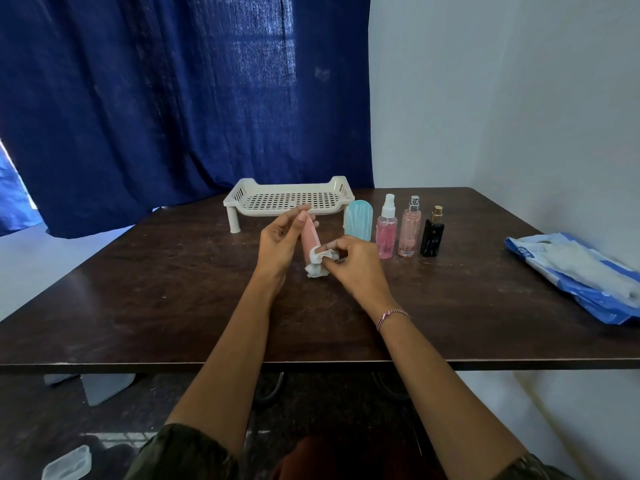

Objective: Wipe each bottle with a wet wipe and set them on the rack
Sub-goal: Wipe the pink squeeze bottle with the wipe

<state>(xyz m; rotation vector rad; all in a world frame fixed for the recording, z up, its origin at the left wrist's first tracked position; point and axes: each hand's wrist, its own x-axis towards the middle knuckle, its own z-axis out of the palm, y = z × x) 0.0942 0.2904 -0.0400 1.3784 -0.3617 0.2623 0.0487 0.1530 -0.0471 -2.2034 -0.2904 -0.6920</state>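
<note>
At the middle of the table [138, 306], the left hand [280, 244] grips a pink bottle [308, 239] near its top, while the right hand [353, 261] pinches a crumpled wet wipe [317, 263] against its lower end. The rack [287, 199] just beyond holds nothing, and a row of four bottles [387, 233] waits to its right, so I judge the task barely begun.

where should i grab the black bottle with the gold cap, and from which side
Grip the black bottle round its wide body, below the narrow gold cap. It stands upright at the right end of the row, with the pale pink bottle close on its left, so come from the right or front.
</note>
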